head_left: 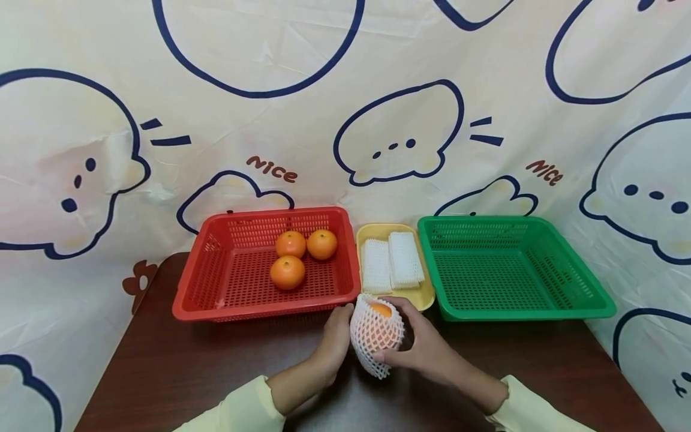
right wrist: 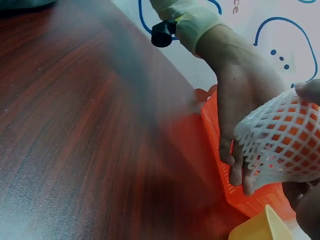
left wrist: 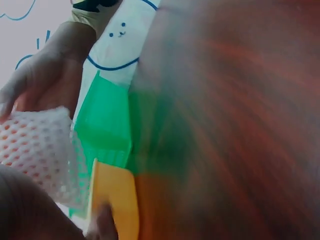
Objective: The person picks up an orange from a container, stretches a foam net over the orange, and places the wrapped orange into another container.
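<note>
An orange in a white foam net [head_left: 376,331] is held just above the table's middle, in front of the yellow tray. The right hand [head_left: 423,345] grips it from the right, thumb on the near side and fingers behind. At its left side the left hand [head_left: 333,345] is upright with fingers extended; in the right wrist view that hand [right wrist: 237,100] lies beside the net's loose end, fingers straight. Through the mesh [left wrist: 42,150] orange shows in the left wrist view. Some orange skin is bare at the net's opening in the head view.
Three oranges [head_left: 288,272] lie in a red basket [head_left: 232,313] at the back left. Folded white nets [head_left: 406,258] lie in a yellow tray [head_left: 426,298] between it and a green basket [head_left: 529,313] at the right. A patterned cloth hangs behind.
</note>
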{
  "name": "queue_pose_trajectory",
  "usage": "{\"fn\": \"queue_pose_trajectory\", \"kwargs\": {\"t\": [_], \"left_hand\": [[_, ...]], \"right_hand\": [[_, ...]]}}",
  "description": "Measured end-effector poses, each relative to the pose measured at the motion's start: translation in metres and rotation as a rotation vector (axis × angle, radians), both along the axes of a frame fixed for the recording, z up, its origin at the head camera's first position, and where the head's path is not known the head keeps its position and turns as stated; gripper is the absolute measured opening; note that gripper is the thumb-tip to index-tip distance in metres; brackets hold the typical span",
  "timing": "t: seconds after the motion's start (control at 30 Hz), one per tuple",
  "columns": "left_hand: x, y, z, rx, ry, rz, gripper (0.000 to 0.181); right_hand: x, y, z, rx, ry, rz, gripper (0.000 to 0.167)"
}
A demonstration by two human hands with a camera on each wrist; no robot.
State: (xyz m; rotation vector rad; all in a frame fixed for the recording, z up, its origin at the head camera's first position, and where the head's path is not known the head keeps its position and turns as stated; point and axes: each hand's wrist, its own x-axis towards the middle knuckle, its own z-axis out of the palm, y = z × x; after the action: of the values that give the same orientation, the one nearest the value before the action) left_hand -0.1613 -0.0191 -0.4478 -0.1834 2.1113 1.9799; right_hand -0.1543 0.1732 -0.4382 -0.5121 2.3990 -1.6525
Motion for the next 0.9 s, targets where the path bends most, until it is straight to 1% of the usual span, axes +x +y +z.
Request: {"fn": "queue_pose_trajectory", "kwargs": {"t": [0.07,0.13,0.2,0.27,0.37,0.43,0.53,0.63,0.7,0.8,0.9], "left_hand": [[0.002,-0.002,0.003,-0.067,0.1,-0.004,0.043],[0.006,-0.004,0.006,-0.086,0.172,-0.02,0.042],[0.009,-0.005,0.009,-0.065,0.234,-0.034,0.043],[0.011,-0.007,0.012,-0.041,0.27,-0.036,0.043],[0.012,-0.009,0.017,-0.01,0.327,-0.043,0.042],[0.011,-0.011,0.02,0.005,0.345,-0.069,0.045],[0.008,-0.013,0.023,0.008,0.363,-0.13,0.057],[0.005,-0.014,0.025,0.01,0.352,-0.187,0.065],[0.004,-0.014,0.026,0.048,0.339,-0.22,0.066],[0.002,-0.014,0.026,0.121,0.309,-0.234,0.064],[0.001,-0.014,0.025,0.157,0.296,-0.227,0.063]], "right_hand": [[-0.002,0.002,0.002,-0.049,-0.049,-0.009,0.08],[-0.004,0.004,0.004,-0.107,-0.096,-0.02,0.081],[-0.007,0.005,0.006,-0.161,-0.135,-0.023,0.082],[-0.01,0.007,0.008,-0.193,-0.158,-0.026,0.083],[-0.013,0.01,0.01,-0.216,-0.16,-0.038,0.081],[-0.014,0.012,0.011,-0.223,-0.146,-0.052,0.079],[-0.016,0.013,0.011,-0.225,-0.119,-0.065,0.074],[-0.017,0.013,0.011,-0.223,-0.1,-0.063,0.071],[-0.016,0.013,0.011,-0.232,-0.101,-0.05,0.071],[-0.017,0.012,0.011,-0.228,-0.113,-0.046,0.071],[-0.017,0.012,0.012,-0.212,-0.126,-0.048,0.074]]}}
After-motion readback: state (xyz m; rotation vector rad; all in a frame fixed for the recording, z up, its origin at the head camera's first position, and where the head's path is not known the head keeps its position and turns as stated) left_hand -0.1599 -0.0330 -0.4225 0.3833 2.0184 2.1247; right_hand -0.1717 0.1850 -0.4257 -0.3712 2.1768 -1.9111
